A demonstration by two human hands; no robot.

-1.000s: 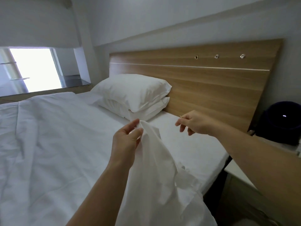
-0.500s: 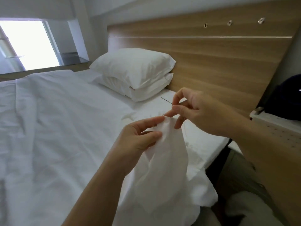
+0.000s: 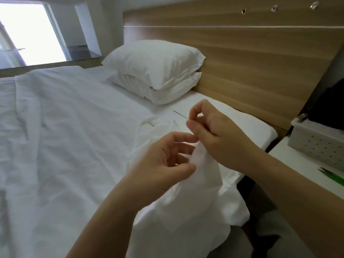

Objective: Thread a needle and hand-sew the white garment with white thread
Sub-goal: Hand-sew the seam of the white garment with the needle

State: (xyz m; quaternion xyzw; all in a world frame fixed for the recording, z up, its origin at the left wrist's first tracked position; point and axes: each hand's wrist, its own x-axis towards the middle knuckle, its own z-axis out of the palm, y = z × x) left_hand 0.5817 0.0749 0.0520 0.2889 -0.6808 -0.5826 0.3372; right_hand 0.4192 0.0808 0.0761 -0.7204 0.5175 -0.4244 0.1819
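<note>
**While the left hand grips the white garment, the right hand pinches the needle**

Where the view opens widest, we have the bed, its white sheet rumpled and running off to the left. Behind it stands the wooden headboard, with a bright window away in the far left corner. Two white pillows sit stacked against the boards, one on top of the other.

Now to the action. The white garment hangs in front of the person, draped down over the near edge of the bed, its top edge lifted up between the two hands. Off to the right there is a white bedside table carrying a grey perforated box with something dark on top, and a green tool lies flat by the arm.

Left hand first: fingers curled, thumb pressed against the cloth, holding that top edge up off the bed. The right hand is just above and beside it, almost touching. Its thumb and forefinger are closed tight on the near end of the needle, and the other fingers are folded into the palm.

And the needle itself is a thin dark sliver slanting up and away to the left, its tip well clear of the fabric, over the sheet in front of the pillows. White thread against white cloth: I cannot make it out.
</note>
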